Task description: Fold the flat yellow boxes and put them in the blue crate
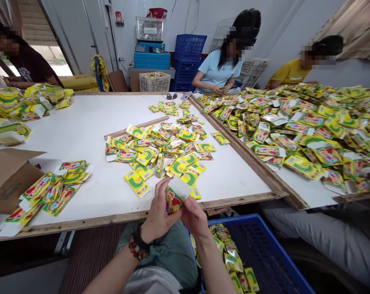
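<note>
White bench (71, 134) strewn with yellow sachets (160, 149); left hand (158, 208) and right hand (195, 217) grip one sachet (172, 201) together, blue crate (258, 253) near right.

Above the white desk (81, 122), my left hand (159, 210) and right hand (195, 216) can pass far-left of the yellow sachet pile (154, 151). That pile blocks straight ahead, the cardboard box (10, 179) blocks near left, and the wooden desk edge (243, 151) rises right.

One head-worn view, facing forward and down. Close above the left hand (157, 212) and right hand (195, 217), looking across the table (81, 163).
</note>
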A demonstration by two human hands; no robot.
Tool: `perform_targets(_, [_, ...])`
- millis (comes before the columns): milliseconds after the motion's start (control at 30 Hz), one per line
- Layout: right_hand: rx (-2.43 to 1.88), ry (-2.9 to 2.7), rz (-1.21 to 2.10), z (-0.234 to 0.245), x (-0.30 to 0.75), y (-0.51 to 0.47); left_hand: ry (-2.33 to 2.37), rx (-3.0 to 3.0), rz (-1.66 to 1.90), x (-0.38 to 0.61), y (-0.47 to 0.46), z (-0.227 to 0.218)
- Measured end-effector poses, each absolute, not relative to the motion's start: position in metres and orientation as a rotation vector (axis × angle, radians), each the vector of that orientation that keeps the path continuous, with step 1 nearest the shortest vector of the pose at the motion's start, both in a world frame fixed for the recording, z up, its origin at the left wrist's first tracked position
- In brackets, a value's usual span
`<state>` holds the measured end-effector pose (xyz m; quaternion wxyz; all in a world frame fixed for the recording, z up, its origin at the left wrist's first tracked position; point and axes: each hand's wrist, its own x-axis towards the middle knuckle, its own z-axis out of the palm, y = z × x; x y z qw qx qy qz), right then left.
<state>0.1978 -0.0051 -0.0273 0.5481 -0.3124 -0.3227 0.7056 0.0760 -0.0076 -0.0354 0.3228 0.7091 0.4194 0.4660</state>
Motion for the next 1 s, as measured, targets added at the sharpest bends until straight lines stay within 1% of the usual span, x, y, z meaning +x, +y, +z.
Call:
perform_targets(67, [-0.813,-0.683,1.609,-0.030,0.189,-0.005,1.218,1.823,1.260,0.081,-0.008,-0.049])
perform_targets(133, [-0.893,-0.635,1.567,-0.033,0.185,-0.003,1.306,1.821,1.199,0.081,-0.010,-0.066])
perform_targets(233, [-0.976,-0.637,1.554,-0.035,0.185,-0.003,1.308,1.920,1.130,0.077,-0.012,-0.084])
perform_targets(300, [-1.026,-0.796,1.478,-0.035,0.186,-0.007,1.264,1.965,1.167,0.077,-0.013,-0.087])
perform_targets(400, [-1.130,-1.137,1.209,-0.034,0.187,-0.014,1.199,1.955,1.209,0.079,-0.015,-0.081])
perform_targets(500, [-1.261,-1.250,1.009,-0.034,0.189,-0.014,1.201,1.900,1.109,0.081,-0.016,-0.074])
perform_targets(633, [-1.311,-1.206,1.038,-0.033,0.193,-0.004,1.320,1.813,0.856,0.079,-0.016,-0.072])
perform_targets(833, [-1.259,-1.183,1.215,-0.032,0.198,0.004,1.386,1.777,0.830,0.078,-0.015,-0.070])
perform_targets(900, [-1.271,-1.201,1.180,-0.032,0.196,0.002,1.389,1.775,0.830,0.079,-0.016,-0.071])
perform_targets(1000, [-1.247,-1.363,1.028,-0.031,0.193,-0.006,1.383,1.766,0.869,0.080,-0.018,-0.074])
